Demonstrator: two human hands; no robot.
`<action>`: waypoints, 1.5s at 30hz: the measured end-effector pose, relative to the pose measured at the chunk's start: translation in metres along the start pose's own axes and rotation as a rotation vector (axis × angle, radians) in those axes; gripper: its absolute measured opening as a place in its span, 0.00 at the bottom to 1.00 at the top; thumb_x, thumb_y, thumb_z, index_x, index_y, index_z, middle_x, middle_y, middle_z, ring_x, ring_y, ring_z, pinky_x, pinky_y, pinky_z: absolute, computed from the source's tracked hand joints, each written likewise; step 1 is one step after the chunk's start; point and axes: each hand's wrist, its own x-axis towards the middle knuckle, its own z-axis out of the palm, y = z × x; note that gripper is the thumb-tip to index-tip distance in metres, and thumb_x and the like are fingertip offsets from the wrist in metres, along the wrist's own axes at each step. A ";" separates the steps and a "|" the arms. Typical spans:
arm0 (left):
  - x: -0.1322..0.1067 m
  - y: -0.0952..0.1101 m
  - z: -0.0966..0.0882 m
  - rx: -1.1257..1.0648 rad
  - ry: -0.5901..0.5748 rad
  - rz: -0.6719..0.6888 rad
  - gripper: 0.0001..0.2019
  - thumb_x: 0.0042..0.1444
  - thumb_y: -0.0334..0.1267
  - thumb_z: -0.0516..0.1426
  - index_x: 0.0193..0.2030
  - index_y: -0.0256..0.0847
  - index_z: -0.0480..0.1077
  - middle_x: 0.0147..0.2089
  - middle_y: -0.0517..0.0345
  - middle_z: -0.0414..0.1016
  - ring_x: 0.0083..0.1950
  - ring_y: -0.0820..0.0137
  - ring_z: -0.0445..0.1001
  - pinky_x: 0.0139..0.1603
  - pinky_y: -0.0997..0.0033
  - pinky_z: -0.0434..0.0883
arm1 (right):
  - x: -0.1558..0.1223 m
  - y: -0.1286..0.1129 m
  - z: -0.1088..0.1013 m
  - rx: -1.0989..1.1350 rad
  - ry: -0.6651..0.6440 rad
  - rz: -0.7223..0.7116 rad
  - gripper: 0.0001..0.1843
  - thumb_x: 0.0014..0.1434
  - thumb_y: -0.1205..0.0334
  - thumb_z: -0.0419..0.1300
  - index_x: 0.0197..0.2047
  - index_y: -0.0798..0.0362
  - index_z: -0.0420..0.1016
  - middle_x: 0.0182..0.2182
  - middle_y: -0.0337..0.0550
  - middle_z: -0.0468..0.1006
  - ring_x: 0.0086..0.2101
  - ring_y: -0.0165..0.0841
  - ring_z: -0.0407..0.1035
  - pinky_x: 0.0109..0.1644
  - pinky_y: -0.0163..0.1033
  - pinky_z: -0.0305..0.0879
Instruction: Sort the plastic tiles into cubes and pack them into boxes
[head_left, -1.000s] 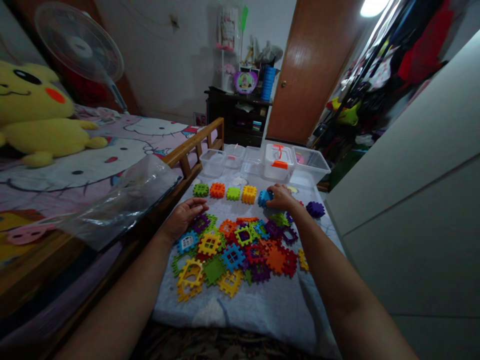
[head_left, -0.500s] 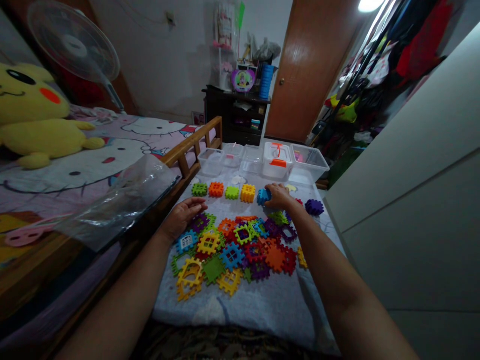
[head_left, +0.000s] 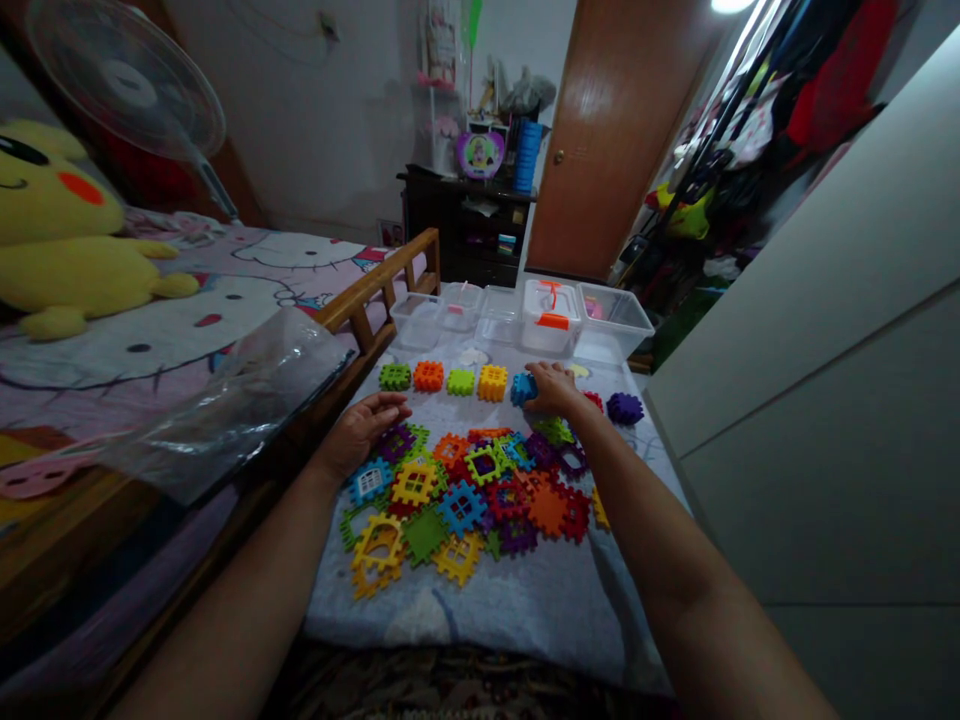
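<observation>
My right hand [head_left: 551, 388] grips a stack of blue interlocking tiles [head_left: 521, 389] in a row on the cloth; the fingers partly cover it. To its left in that row stand a yellow stack [head_left: 493, 383], a light green stack [head_left: 460, 382], an orange stack [head_left: 428, 376] and a dark green stack [head_left: 394, 377]. Right of the hand are a partly hidden red stack [head_left: 594, 401] and a purple stack [head_left: 625, 408]. My left hand [head_left: 367, 428] is open, fingers stretched out, at the upper left of a pile of loose tiles [head_left: 461, 507], close to a purple tile [head_left: 396, 441].
Clear plastic boxes [head_left: 418, 320] line the far side of the table, one with a lid and orange clips [head_left: 553, 321]. A wooden bed rail [head_left: 375, 290] runs along the left, with a plastic bag [head_left: 247, 400] over it. A white cabinet [head_left: 825, 400] stands at the right.
The view has shifted slightly. Both hands keep nearly the same places, the right one still at the blue stack and the left beside the pile.
</observation>
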 end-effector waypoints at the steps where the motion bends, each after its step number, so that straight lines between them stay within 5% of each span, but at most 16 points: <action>1: 0.001 -0.001 -0.001 -0.002 0.002 -0.002 0.25 0.38 0.48 0.72 0.43 0.39 0.76 0.38 0.53 0.81 0.44 0.64 0.79 0.46 0.68 0.73 | -0.004 0.002 -0.003 0.017 0.024 0.005 0.42 0.49 0.54 0.67 0.66 0.52 0.62 0.60 0.56 0.69 0.56 0.54 0.61 0.55 0.53 0.59; 4: 0.002 -0.003 -0.003 -0.007 -0.001 -0.008 0.25 0.39 0.48 0.71 0.44 0.40 0.75 0.38 0.54 0.81 0.44 0.64 0.79 0.44 0.68 0.74 | -0.028 0.012 -0.015 0.130 0.142 -0.013 0.41 0.51 0.54 0.66 0.66 0.54 0.61 0.61 0.57 0.67 0.57 0.53 0.61 0.57 0.54 0.58; 7: 0.003 -0.004 -0.003 0.004 -0.007 -0.006 0.25 0.40 0.47 0.71 0.44 0.40 0.75 0.39 0.54 0.81 0.44 0.63 0.79 0.44 0.66 0.74 | -0.065 0.020 -0.022 0.264 0.205 -0.106 0.29 0.56 0.58 0.63 0.61 0.54 0.67 0.55 0.54 0.73 0.55 0.47 0.65 0.58 0.50 0.60; 14: -0.002 0.003 0.001 0.041 0.010 -0.022 0.26 0.39 0.48 0.71 0.44 0.39 0.75 0.39 0.52 0.81 0.43 0.63 0.79 0.41 0.68 0.74 | -0.131 -0.005 0.001 0.297 0.049 -0.138 0.16 0.59 0.55 0.63 0.47 0.54 0.76 0.44 0.50 0.77 0.45 0.40 0.69 0.51 0.42 0.62; 24: -0.001 0.002 0.000 0.025 0.024 -0.007 0.26 0.38 0.49 0.71 0.43 0.40 0.75 0.38 0.53 0.81 0.44 0.62 0.79 0.45 0.65 0.74 | -0.130 -0.014 0.025 0.349 0.151 -0.063 0.09 0.60 0.66 0.57 0.41 0.54 0.77 0.40 0.49 0.77 0.43 0.37 0.70 0.50 0.39 0.63; 35: -0.001 0.002 -0.001 0.029 0.026 -0.031 0.26 0.37 0.48 0.72 0.43 0.40 0.75 0.39 0.53 0.81 0.43 0.64 0.79 0.42 0.70 0.74 | -0.132 0.022 0.034 1.023 0.514 0.288 0.20 0.55 0.53 0.59 0.49 0.52 0.70 0.25 0.35 0.70 0.25 0.32 0.66 0.29 0.36 0.62; 45: -0.001 0.003 -0.001 0.058 0.043 -0.042 0.27 0.36 0.49 0.72 0.43 0.41 0.75 0.39 0.52 0.82 0.44 0.61 0.80 0.40 0.68 0.75 | -0.136 0.058 0.037 0.961 0.503 0.461 0.16 0.50 0.53 0.56 0.38 0.54 0.76 0.23 0.37 0.72 0.24 0.33 0.66 0.29 0.37 0.62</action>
